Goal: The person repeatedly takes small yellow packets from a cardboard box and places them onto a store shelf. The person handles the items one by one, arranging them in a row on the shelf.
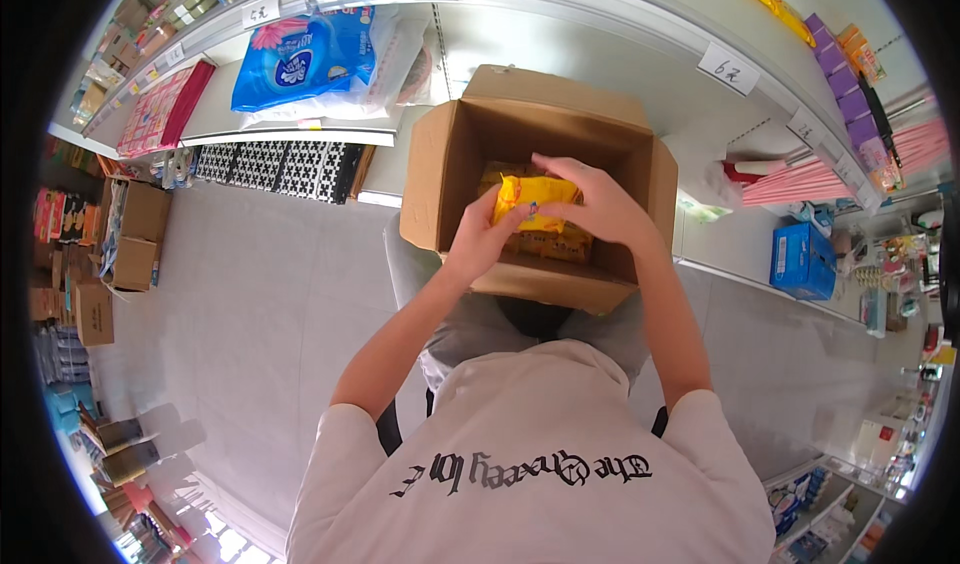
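An open cardboard box (425,181) stands in front of me at my knees, its flaps folded outward. Inside its mouth, a yellow plastic packet (536,189) is held between both hands. My left hand (482,235) grips the packet's left end, thumb across the front. My right hand (592,200) is at its right end, with the thumb on the front and the fingers reaching over the top edge. More yellow packets (551,244) lie on the floor of the box beneath; the hands and the held packet partly cover them.
Shelves with handwritten price cards (728,69) curve around the box. A blue plastic pack (304,58) lies on the left shelf, a blue carton (802,260) on the low right shelf. Yellow and purple packets are at upper right. Cardboard boxes (141,223) stand at the far left.
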